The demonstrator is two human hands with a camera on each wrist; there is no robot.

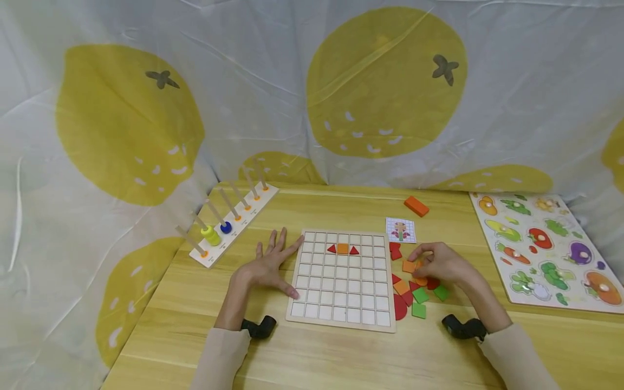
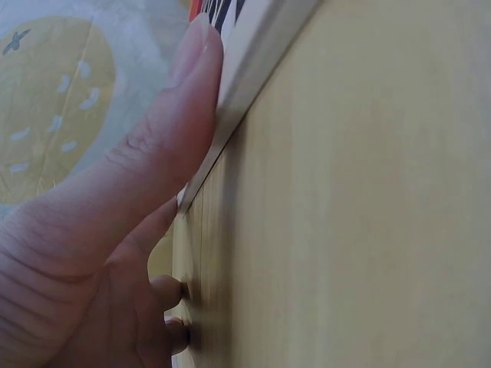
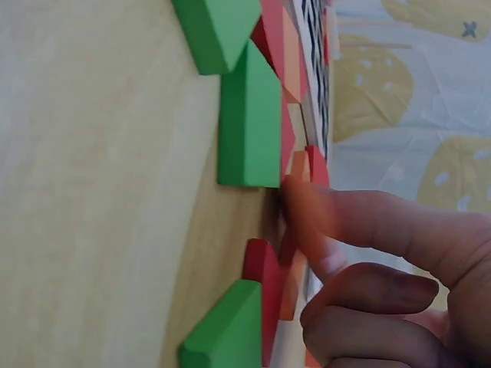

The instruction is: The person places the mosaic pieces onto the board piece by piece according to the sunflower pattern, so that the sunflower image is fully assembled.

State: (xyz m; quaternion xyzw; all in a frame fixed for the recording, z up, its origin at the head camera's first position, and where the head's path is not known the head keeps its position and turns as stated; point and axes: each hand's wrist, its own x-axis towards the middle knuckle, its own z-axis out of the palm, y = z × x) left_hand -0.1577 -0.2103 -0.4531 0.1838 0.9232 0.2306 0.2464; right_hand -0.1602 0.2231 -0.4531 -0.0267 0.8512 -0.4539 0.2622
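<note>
A wooden grid board (image 1: pixel 341 326) lies in front of me, with one orange square (image 1: pixel 343 248) between two red triangles (image 1: pixel 354 250) near its top. My left hand (image 1: pixel 265 269) is spread flat beside the board, the thumb against its left edge; the left wrist view shows the thumb (image 2: pixel 165 130) along that side. My right hand (image 1: pixel 443 262) bends over the loose pieces, thumb and forefinger at some orange squares (image 1: pixel 408 266); I cannot tell whether they pinch one. Green pieces (image 3: pixel 249 123) lie beside its fingers. Near them are a red circle (image 1: pixel 400 307) and a green square (image 1: pixel 418 310).
A pattern card (image 1: pixel 401 230) lies above the pieces, with an orange block (image 1: pixel 416 206) behind it. At the left stands a counting stand (image 1: pixel 205 259) with upright pegs and a few rings. A vegetable puzzle board (image 1: pixel 517 219) lies at the right; a lemon-print curtain (image 1: pixel 263 97) hangs behind the table.
</note>
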